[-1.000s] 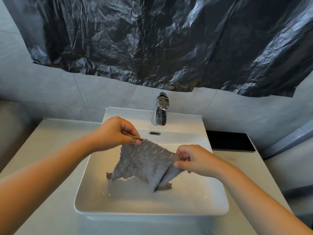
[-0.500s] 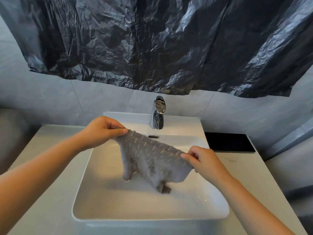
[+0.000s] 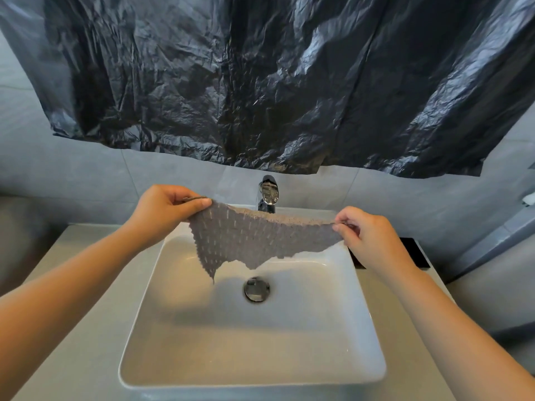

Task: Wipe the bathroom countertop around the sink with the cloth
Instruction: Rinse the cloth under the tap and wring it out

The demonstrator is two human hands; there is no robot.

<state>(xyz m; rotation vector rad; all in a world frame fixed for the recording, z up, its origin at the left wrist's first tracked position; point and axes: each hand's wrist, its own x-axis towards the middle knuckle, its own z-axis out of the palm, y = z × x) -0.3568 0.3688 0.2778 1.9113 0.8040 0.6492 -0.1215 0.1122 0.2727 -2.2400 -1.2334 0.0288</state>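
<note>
**Arm pose.** Both forearms are bare. The left one enters from the lower left and the right one from the lower right, and both reach toward the rear edge of the tabletop (image 3: 86, 328). The left hand (image 3: 165, 212) is raised over the rear left corner of the sink (image 3: 252, 380). The right hand (image 3: 367, 238) is over the rear right corner, slightly lower than the left.

**Fingers.** On the left hand the fingers (image 3: 199, 204) are curled, with the thumb pressed against them to pinch one upper corner of the cloth (image 3: 254, 238). On the right hand the fingers (image 3: 343, 219) are bent and pinch the opposite upper corner. Neither hand touches the sink or the tabletop.

**Cloth.** The cloth is grey with pale dashes. It is stretched between the two hands and hangs over the rear half of the basin, in front of the faucet (image 3: 267, 195). Its lower edge is uneven, and the longest point droops on the left side, near the drain (image 3: 256, 289). The cloth is clear of the tabletop.

**Surroundings.** A flat dark object (image 3: 417, 256) lies at the rear right corner of the tabletop, partly hidden by the right hand. A crumpled black plastic sheet (image 3: 260, 82) covers the wall above the faucet.
</note>
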